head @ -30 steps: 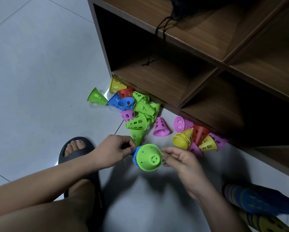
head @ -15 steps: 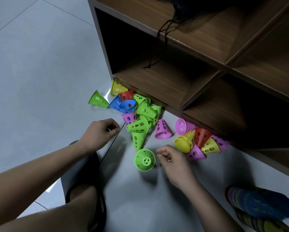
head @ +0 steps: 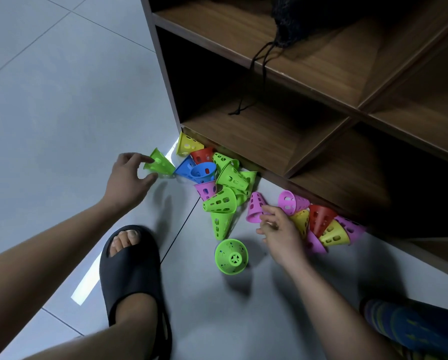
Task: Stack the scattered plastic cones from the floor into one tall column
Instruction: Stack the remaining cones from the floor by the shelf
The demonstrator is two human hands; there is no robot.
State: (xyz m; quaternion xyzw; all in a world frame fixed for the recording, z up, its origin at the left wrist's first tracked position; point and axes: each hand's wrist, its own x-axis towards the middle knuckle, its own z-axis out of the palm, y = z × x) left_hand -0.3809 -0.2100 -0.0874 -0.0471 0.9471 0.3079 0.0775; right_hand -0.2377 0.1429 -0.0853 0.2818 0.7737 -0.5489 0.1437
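Note:
Several perforated plastic cones in green, blue, pink, yellow and red lie scattered on the floor along the shelf's foot. A green cone stands upright, narrow end up, apart from the pile. My left hand pinches the wide rim of a lone green cone lying on its side at the pile's left end, index finger above and thumb below. My right hand, fingers loosely curled, touches the right side of an upright pink cone and hides part of a yellow cone.
A dark wooden shelf unit with open compartments stands behind the cones; a black drawstring bag hangs over an upper shelf. My foot in a black slipper rests on the grey tiles at lower left. A blue patterned sock is at lower right.
My left hand moved up to the lone green cone and closed on its rim. My right hand left the upright green cone and moved to the pink one. The camera shifted.

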